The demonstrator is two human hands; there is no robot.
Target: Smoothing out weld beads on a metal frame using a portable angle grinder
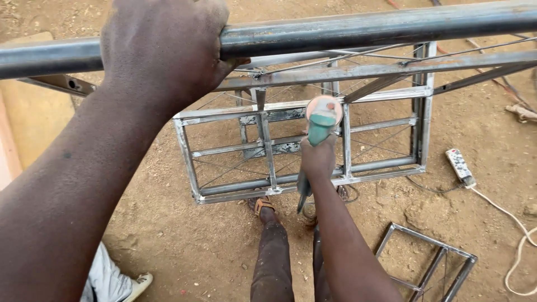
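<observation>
My left hand [162,47] is wrapped over a grey steel tube [358,28] that runs across the top of the view. Lower down, my right hand [318,158] grips a green angle grinder [320,124]. Its round disc points up toward the welded metal frame [268,140] of square bars and thin rods standing on the dirt below the tube. My legs and sandalled feet [264,206] stand just in front of the frame.
A white power strip [460,166] with a white cable lies on the dirt at right. A smaller metal frame [430,257] lies at lower right. Another person's white shoe [137,282] shows at lower left. A tan board [31,112] lies at left.
</observation>
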